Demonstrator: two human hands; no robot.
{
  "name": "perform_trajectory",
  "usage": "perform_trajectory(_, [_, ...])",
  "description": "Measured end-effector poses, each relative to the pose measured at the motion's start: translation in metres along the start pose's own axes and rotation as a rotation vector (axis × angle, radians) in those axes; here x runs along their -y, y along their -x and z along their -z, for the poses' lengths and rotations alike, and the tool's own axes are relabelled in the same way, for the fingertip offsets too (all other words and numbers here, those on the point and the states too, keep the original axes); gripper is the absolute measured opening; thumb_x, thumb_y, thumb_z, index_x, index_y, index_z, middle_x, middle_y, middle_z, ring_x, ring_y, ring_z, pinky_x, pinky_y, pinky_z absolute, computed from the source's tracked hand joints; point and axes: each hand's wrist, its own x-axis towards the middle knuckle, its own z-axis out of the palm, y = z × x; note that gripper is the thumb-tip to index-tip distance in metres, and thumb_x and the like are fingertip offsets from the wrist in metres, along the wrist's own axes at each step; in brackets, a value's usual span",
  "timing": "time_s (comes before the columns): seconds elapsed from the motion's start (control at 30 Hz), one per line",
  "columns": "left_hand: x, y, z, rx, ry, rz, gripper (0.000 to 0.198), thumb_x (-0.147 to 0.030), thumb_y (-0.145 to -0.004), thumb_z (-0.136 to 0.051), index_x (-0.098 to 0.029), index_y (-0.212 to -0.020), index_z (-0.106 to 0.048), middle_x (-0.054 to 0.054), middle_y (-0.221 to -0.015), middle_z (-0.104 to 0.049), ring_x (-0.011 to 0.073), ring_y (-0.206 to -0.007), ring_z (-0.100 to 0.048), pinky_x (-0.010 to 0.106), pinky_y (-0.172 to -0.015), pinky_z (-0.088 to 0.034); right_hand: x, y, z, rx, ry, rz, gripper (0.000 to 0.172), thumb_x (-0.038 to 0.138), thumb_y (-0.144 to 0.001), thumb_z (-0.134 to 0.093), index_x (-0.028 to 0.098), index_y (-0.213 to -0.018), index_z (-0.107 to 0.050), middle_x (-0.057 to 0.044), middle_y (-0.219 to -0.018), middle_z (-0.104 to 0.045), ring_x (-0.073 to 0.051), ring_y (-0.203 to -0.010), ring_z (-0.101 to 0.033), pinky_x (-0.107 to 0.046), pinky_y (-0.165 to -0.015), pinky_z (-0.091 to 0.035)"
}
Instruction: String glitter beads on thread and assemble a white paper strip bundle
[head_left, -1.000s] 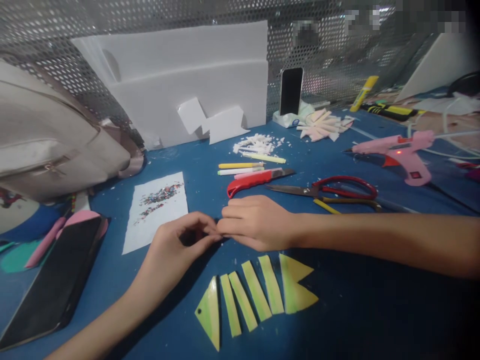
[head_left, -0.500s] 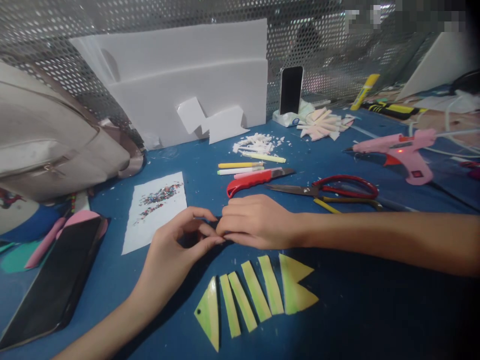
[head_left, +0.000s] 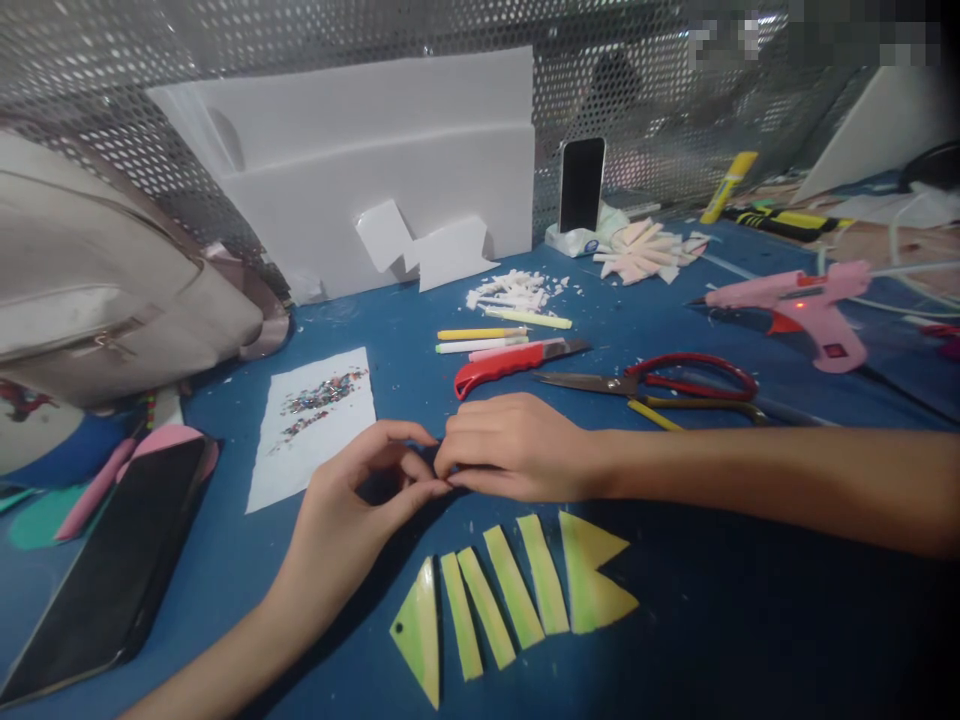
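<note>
My left hand (head_left: 352, 505) and my right hand (head_left: 510, 445) meet fingertip to fingertip over the blue table (head_left: 750, 620), both pinched on something small and dark that I cannot make out. Just in front of them lies a yellow-green foam fish (head_left: 514, 595), cut into a head triangle, several slanted strips and a tail. A white sheet with glitter (head_left: 315, 420) lies to the left of my left hand.
A red utility knife (head_left: 510, 365), red-handled scissors (head_left: 652, 380), several markers (head_left: 484, 338) and a pink glue gun (head_left: 802, 305) lie beyond my hands. A black phone (head_left: 105, 570) lies at front left, a beige bag (head_left: 105, 290) behind it. White foam boards (head_left: 375, 170) and an upright phone (head_left: 581, 185) stand at the back.
My left fingers have opened slightly around the pinch and shifted a little. Both hands stay in the same place.
</note>
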Motion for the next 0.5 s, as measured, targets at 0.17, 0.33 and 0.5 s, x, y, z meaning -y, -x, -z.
perform_trajectory(0.17, [0.0021, 0.0005, -0.0018, 0.002, -0.001, -0.003, 0.021, -0.023, -0.081, -0.07, -0.024, -0.099, -0.06, -0.007, -0.066, -0.066, 0.0123, -0.064, -0.061, 0.026, -0.065, -0.047, 0.001, -0.0019, 0.001, 0.006, -0.015, 0.003, 0.016, 0.022, -0.101, -0.047, 0.017, -0.101, -0.062, -0.003, -0.094, -0.067, -0.014, -0.085, -0.055, -0.026, -0.07, -0.037])
perform_trajectory(0.33, [0.001, 0.0003, -0.003, 0.026, 0.03, -0.008, 0.02, -0.023, -0.082, -0.07, -0.023, -0.099, -0.06, -0.006, -0.068, -0.065, 0.0131, -0.065, -0.062, 0.028, -0.068, -0.049, 0.0004, -0.0006, 0.0002, 0.001, -0.07, -0.012, 0.015, 0.022, -0.1, -0.048, 0.018, -0.096, -0.062, -0.003, -0.092, -0.066, -0.014, -0.084, -0.055, -0.025, -0.071, -0.037])
perform_trajectory(0.5, [0.0037, -0.0006, 0.0049, -0.009, -0.016, -0.038, 0.017, -0.025, -0.084, -0.069, -0.024, -0.099, -0.062, -0.005, -0.069, -0.067, 0.0141, -0.066, -0.064, 0.028, -0.069, -0.05, 0.0011, -0.0012, 0.0009, -0.042, -0.161, -0.139, 0.007, 0.017, -0.094, -0.052, 0.018, -0.094, -0.059, -0.002, -0.087, -0.063, -0.013, -0.078, -0.053, -0.024, -0.069, -0.037])
